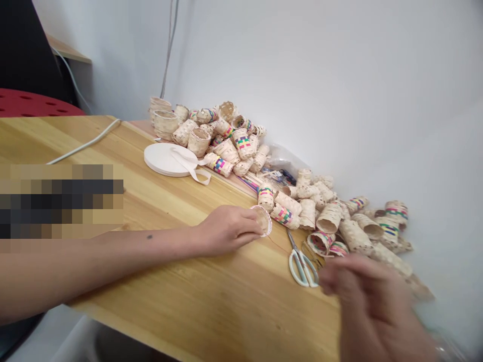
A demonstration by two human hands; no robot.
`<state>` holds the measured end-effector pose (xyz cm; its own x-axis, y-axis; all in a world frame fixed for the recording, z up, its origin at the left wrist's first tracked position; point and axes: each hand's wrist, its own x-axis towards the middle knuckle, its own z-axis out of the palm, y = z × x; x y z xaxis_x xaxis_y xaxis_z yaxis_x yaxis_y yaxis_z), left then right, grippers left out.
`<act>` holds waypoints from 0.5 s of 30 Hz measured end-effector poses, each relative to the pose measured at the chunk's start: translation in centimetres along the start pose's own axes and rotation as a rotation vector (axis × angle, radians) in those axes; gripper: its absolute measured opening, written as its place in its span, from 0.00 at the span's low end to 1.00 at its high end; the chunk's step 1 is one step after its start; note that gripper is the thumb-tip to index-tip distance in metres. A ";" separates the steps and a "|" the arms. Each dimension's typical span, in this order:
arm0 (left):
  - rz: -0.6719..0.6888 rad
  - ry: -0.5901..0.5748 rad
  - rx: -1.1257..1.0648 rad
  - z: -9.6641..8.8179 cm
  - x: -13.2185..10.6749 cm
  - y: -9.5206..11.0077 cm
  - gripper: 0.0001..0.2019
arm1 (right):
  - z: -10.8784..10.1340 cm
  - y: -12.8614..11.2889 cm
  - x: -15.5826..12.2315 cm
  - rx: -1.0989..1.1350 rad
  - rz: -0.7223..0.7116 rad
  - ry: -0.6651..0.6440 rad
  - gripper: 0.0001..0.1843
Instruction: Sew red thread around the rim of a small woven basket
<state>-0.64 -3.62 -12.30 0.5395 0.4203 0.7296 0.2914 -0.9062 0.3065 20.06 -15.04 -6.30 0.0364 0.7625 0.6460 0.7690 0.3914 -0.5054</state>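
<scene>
My left hand [226,229] is closed around a small woven basket [265,221], and its open mouth faces to the right. Pinkish-white stitching runs along the basket's rim. From it a thin reddish thread [278,244] trails to the right over the table. At the lower right, my right hand [372,301] is raised and blurred, with thumb and fingers pinched together. Whatever sits in that pinch is too small and smeared to name. Between the hands lie scissors [302,269] with white handles, nearest the right hand.
Many small woven baskets [241,143] are heaped along the wall, some with coloured bands. A roll of white ribbon [169,160] lies on the wooden table [211,301], its loose end curling. A white cable [85,143] crosses the far left. A red perforated seat [33,103] stands beyond.
</scene>
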 end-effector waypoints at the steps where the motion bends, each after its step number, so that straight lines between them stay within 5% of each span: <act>1: -0.024 0.004 -0.067 0.0 0.0 0.0 0.07 | 1.3 0.1 -0.1 0.001 0.010 -0.064 0.09; 6: -0.178 0.013 -0.224 -0.1 0.1 0.1 0.06 | 5.9 2.3 -0.3 -0.021 0.003 -0.230 0.09; 15: -0.134 -0.017 -0.329 -0.4 0.5 0.1 0.05 | 6.8 3.1 -0.5 0.022 -0.064 -0.223 0.07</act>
<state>-0.68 -3.56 -11.67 0.5273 0.5351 0.6601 0.0918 -0.8082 0.5817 18.09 -10.66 -12.06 -0.1559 0.8299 0.5356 0.7509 0.4519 -0.4816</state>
